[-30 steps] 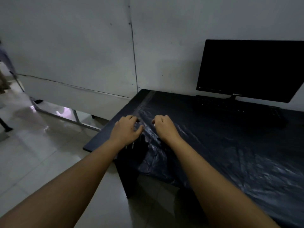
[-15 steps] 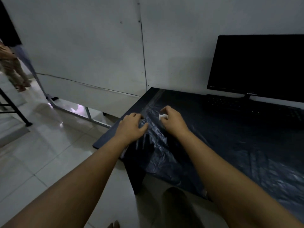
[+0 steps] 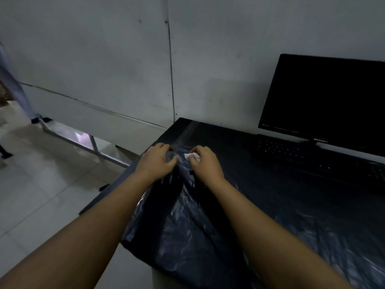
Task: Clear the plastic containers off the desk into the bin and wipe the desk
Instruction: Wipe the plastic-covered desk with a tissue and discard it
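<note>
Plainly, the chief risk from here is that the thin black plastic bin bag (image 3: 187, 222) tears or slides off the dark desk (image 3: 260, 163), since both hands bunch the film close to the left corner and much of it already hangs over the near edge; a hard pull would, I judge, drag the rest down. The left hand (image 3: 155, 161) has its fingers curled onto a gathered ridge of the film, thumb pointing toward the other hand, so it grips the bag. The right hand (image 3: 205, 163), just beside it, has fingers curled round a small crumpled white tissue (image 3: 190, 156) (probably the wiping cloth) while also pressing on the film; whether it pinches the bag as well cannot be told. No plastic containers show anywhere, so either they are inside the bag or out of sight. Beyond the right fingertips, well apart, stand a black keyboard (image 3: 291, 153) and a dark flat monitor (image 3: 325, 97).
</note>
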